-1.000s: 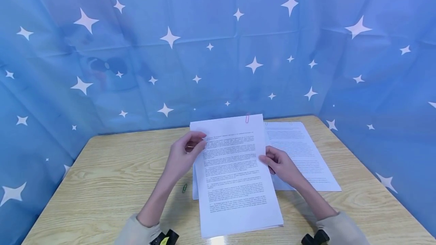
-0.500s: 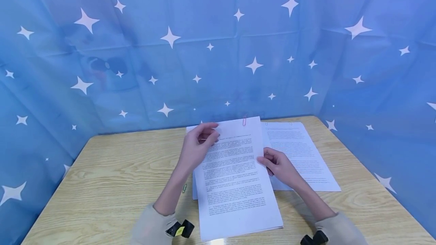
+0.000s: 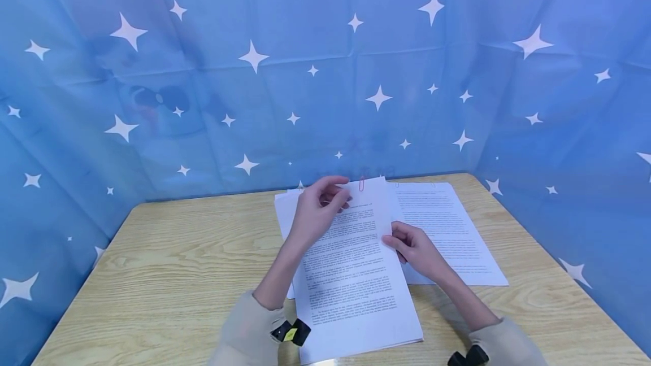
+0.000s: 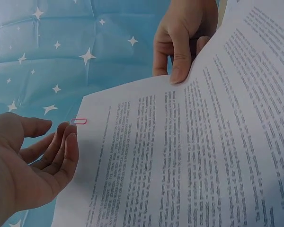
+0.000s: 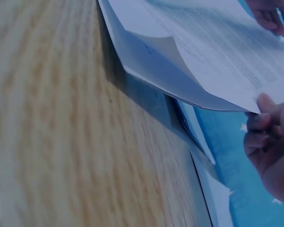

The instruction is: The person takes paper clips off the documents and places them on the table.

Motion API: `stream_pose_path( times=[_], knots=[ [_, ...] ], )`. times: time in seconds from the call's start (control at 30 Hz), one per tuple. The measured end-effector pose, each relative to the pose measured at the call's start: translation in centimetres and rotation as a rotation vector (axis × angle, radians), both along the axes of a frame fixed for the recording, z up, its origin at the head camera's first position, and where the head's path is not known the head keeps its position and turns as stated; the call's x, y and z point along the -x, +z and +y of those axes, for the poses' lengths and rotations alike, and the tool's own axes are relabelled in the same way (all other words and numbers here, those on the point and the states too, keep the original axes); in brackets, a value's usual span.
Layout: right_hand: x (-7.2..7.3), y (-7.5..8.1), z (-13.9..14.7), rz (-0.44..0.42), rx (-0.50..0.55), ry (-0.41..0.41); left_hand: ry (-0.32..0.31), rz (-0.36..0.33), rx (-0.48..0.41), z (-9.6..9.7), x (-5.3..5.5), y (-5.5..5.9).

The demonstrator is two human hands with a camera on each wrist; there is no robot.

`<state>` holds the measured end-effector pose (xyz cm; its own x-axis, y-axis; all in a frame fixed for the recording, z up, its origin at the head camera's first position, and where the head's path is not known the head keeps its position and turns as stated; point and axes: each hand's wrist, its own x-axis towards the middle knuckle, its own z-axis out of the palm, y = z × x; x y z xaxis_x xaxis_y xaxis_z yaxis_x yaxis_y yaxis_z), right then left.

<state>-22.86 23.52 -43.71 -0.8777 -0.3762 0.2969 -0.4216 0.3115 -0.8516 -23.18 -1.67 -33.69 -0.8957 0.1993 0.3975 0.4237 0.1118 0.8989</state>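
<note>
My right hand (image 3: 414,247) pinches a stack of printed sheets (image 3: 351,275) by its right edge, thumb on top and fingers beneath. The stack is raised and tilted over the table, and its lower sheets fan apart in the right wrist view. A pink paper clip (image 4: 79,121) sits on the top edge of the sheets, towards the right corner. Close by is my left hand (image 4: 35,161), its fingers loosely bent and the thumb apart from them. Those fingertips reach right to the clip's end in the left wrist view.
Another printed stack (image 3: 458,236) lies flat on the wooden table (image 3: 173,264) at the right, with small clips (image 3: 433,185) on its top edge. More white paper (image 3: 285,208) shows behind the held sheets. A blue star-patterned curtain (image 3: 325,100) stands behind the table.
My left hand has moved right across the top of the sheets, from their left edge towards the pink clip. The held stack has shifted slightly left and down, while my right hand keeps its pinch.
</note>
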Motion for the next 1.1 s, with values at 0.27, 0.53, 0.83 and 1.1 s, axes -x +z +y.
stream_pose_path(
  times=[0.27,0.53,0.83,1.1],
  knots=[
    [0.0,-0.1,0.0,0.016,0.007,0.003,-0.034,-0.038,-0.040,1.5,0.6,0.0],
    [0.0,-0.1,0.1,0.013,0.001,0.001,-0.012,-0.104,-0.102,2.6,0.7,0.1],
    [0.0,0.0,0.1,0.005,0.003,0.006,0.022,-0.042,-0.121,3.0,1.0,-0.2],
    [-0.2,0.2,0.2,-0.010,0.003,0.011,0.055,-0.011,-0.145,3.0,0.9,-0.3]
  ],
)
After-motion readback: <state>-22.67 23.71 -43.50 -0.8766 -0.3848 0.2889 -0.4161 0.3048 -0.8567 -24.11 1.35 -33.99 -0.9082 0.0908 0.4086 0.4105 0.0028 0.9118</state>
